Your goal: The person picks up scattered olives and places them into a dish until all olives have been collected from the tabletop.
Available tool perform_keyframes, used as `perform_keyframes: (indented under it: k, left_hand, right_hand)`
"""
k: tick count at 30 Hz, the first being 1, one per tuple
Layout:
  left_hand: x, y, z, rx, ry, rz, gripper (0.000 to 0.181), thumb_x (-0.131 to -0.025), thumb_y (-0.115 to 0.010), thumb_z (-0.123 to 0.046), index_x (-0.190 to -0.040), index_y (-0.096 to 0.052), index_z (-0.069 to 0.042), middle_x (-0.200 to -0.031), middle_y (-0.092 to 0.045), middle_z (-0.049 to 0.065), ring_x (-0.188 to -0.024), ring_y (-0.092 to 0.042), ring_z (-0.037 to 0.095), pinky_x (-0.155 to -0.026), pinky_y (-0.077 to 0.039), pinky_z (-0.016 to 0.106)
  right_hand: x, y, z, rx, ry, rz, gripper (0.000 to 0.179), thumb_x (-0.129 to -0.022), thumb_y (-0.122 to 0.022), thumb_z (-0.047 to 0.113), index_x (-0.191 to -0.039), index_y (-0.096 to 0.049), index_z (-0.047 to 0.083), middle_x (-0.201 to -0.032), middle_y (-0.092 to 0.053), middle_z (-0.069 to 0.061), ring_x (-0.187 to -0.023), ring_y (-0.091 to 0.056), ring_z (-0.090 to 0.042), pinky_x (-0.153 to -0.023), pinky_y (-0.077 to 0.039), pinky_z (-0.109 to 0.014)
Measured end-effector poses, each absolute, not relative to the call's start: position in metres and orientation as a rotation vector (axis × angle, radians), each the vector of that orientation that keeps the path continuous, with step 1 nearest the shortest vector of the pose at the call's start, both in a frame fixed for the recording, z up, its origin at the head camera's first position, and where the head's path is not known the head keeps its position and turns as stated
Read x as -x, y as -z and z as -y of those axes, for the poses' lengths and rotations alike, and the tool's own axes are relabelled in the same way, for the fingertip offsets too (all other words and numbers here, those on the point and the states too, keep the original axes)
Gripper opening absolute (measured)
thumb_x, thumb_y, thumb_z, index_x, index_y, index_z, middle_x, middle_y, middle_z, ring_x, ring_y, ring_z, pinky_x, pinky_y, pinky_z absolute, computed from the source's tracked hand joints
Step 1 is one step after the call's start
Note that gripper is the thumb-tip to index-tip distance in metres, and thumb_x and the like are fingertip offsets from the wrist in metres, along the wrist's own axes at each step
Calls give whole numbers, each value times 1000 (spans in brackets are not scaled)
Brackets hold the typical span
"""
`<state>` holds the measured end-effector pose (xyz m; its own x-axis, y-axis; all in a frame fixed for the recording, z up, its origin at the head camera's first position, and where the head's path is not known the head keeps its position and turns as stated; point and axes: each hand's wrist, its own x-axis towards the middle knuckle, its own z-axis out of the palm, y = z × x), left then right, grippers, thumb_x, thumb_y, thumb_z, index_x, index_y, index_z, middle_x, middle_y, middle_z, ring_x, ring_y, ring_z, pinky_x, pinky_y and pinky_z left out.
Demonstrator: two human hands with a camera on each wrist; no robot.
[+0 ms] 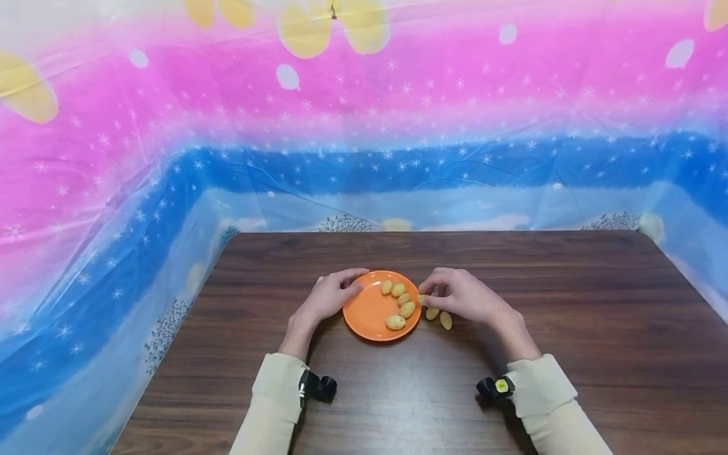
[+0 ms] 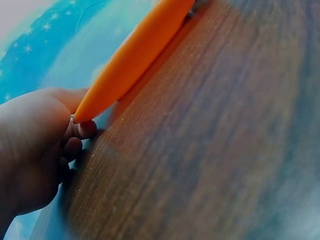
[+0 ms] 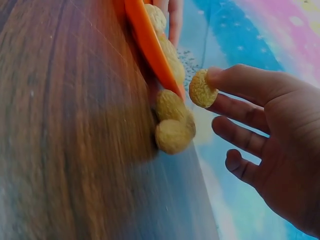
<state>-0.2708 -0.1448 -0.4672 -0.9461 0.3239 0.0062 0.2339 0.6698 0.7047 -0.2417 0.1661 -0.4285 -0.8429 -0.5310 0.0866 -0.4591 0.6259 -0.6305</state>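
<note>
In the head view an orange plate (image 1: 370,319) lies on the table, bearing several tan, oval, rough-shelled nuts (image 1: 395,322), mostly along its right side. My left hand (image 1: 330,296) holds the plate's left rim, thumb above and fingertips (image 2: 88,129) below in the left wrist view. Between thumb and fingers my right hand (image 1: 469,296) pinches one nut (image 3: 202,90) just off the plate's right rim. Below that hand, more nuts (image 1: 446,321) lie on the table; in the right wrist view these nuts (image 3: 173,136) overlap beside the rim.
The dark wooden table (image 1: 597,328) runs out to both sides. A pink and blue printed cloth (image 1: 364,126) hangs behind its far edge and along the sides. Black wrist cameras (image 1: 493,388) sit at both light sleeve cuffs.
</note>
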Motion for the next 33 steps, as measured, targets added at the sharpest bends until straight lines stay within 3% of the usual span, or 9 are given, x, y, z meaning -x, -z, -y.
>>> perform_keyframes:
  k: [18,33]
  left_hand:
    - [272,465,147,-469,-1141,-2765,37,-104,-58,-34,-141,-60,-34,-76,-53,2,-67,-45,22,-85,-26,41]
    - [273,469,146,-458,-1104,-2773,38,-103,-58,-36,-142,-60,-33,-79,-55,1,-75,-47,21,-85,-28,42]
  right_hand:
    - [256,428,-130,949,953,-2767,15,-96,-72,28,-108,-77,20,-100,-64,10,-85,-59,-9,-77,-50,-33]
    - [273,422,-100,986,840,-2789,17,-94,-73,29,-108,-77,19,-98,-64,9,-80,-57,-11,-73,-50,-31]
